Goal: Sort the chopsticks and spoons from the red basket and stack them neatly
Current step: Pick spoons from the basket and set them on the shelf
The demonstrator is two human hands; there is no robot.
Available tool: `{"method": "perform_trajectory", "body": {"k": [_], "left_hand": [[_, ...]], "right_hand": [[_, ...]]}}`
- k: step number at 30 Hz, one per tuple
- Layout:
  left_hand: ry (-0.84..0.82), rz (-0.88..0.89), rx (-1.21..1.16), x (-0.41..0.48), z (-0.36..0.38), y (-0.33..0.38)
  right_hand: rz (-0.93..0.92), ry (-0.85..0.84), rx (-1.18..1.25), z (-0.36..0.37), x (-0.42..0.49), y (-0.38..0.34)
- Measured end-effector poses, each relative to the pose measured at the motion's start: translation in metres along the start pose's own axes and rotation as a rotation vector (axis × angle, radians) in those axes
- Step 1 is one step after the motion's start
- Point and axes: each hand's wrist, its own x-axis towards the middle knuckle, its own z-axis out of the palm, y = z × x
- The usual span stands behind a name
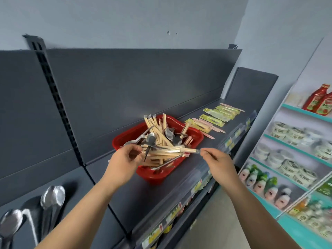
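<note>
A red basket point(125, 139) sits on the dark shelf, heaped with wrapped wooden chopsticks point(156, 128) and several metal spoons point(169, 134). My left hand point(125, 159) hovers over the basket's near left corner, fingers closed around the end of a chopstick pack point(172, 151) that lies level above the basket. My right hand point(215, 159) pinches the same pack's other end at the basket's right side. Sorted chopstick packs point(213, 119) lie in a row on the shelf beyond the basket. Stacked spoons point(52, 194) rest at the lower left.
The dark shelf point(115, 191) has a grey back panel and a front rail with price tags point(228, 142). To the right stands a teal rack with ketchup bottles point(319, 99), white tubs point(287, 133) and sauce bottles point(260, 184).
</note>
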Motion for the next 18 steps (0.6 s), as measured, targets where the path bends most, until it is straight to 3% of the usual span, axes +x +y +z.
{"method": "perform_trajectory", "body": {"k": [8, 13, 18], "left_hand": [[-0.119, -0.044, 0.318, 0.093, 0.039, -0.025], [-0.213, -0.125, 0.508, 0.121, 0.057, -0.047], [-0.191, -0.074, 0.610, 0.138, 0.066, -0.055]], "right_hand": [[-0.034, -0.226, -0.042, 0.036, 0.099, -0.002], [-0.041, -0.274, -0.083, 0.047, 0.138, 0.003], [-0.063, -0.314, -0.144, 0.052, 0.175, 0.010]]}}
